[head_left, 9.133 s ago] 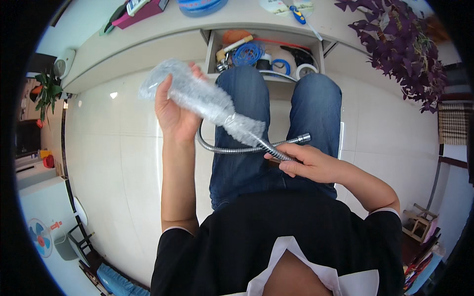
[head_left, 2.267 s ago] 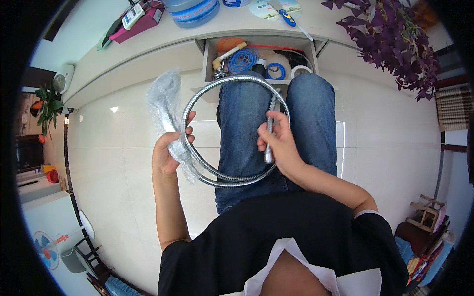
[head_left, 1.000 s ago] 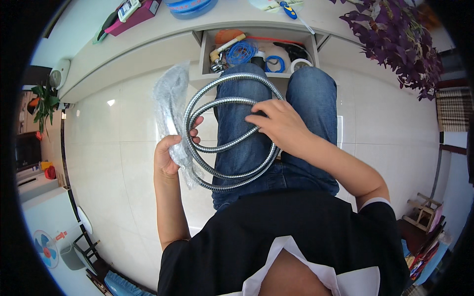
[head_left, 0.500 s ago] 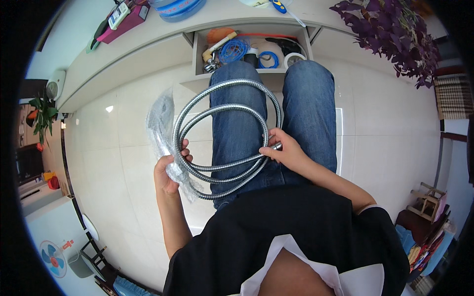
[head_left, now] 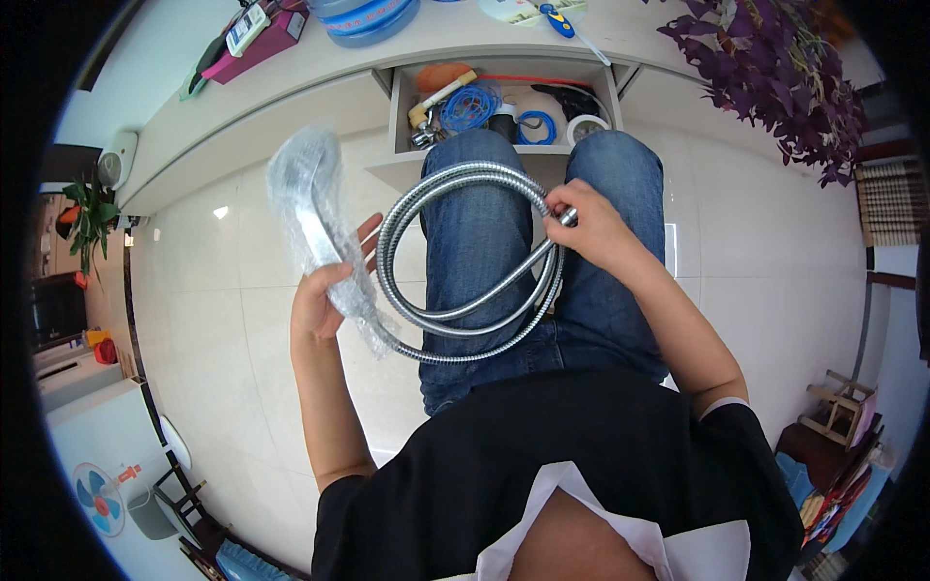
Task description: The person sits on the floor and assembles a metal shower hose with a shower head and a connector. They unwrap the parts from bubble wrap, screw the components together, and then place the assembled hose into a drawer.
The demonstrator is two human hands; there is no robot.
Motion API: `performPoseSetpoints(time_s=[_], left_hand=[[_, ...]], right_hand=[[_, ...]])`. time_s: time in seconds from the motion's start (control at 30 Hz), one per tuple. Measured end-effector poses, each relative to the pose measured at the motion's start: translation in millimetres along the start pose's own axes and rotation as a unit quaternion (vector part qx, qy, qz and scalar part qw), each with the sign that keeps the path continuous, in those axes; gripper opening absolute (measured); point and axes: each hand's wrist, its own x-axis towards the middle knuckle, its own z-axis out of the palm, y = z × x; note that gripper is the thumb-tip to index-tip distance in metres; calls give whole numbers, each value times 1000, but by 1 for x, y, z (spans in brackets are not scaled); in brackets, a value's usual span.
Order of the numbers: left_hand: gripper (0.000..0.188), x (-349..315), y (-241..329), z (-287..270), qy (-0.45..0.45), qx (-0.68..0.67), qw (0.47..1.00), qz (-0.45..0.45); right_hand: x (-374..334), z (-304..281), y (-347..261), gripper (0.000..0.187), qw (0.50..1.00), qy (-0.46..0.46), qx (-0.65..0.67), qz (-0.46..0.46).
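Note:
My left hand point(head_left: 325, 295) holds a shower head point(head_left: 312, 218) wrapped in clear bubble wrap, thumb across its handle and fingers spread toward the coils. From the wrap's lower end runs a silver metal shower hose point(head_left: 463, 330), looped in several coils above my thighs. My right hand point(head_left: 587, 225) is closed round the hose at the right side of the loops, near its metal end fitting point(head_left: 569, 217). Part of the hose inside that grip is hidden by my fingers.
Beyond my knees an open drawer point(head_left: 572, 148) holds blue cable coils point(head_left: 470, 107), a hammer point(head_left: 446, 94) and other tools. On the desk point(head_left: 465, 46) stand a water jug point(head_left: 363, 19), a screwdriver point(head_left: 572, 29) and a purple-leaved plant point(head_left: 765, 68).
My right hand has moved away from me and to the right, drawing the hose coils closer together. The wrapped shower head has risen with my left hand, away from my body.

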Motion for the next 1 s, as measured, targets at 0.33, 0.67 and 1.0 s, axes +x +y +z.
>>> performPoseSetpoints(time_s=[0.33,0.67,1.0], left_hand=[[77,31,19,44,-62,176,977,-104],[81,30,8,42,-35,279,952,-120],[82,31,1,39,-26,287,947,-139]], right_hand=[[19,7,-1,37,993,90,75,-8],[-12,62,23,83,941,173,271,109],[-45,62,17,47,790,67,537,289]])
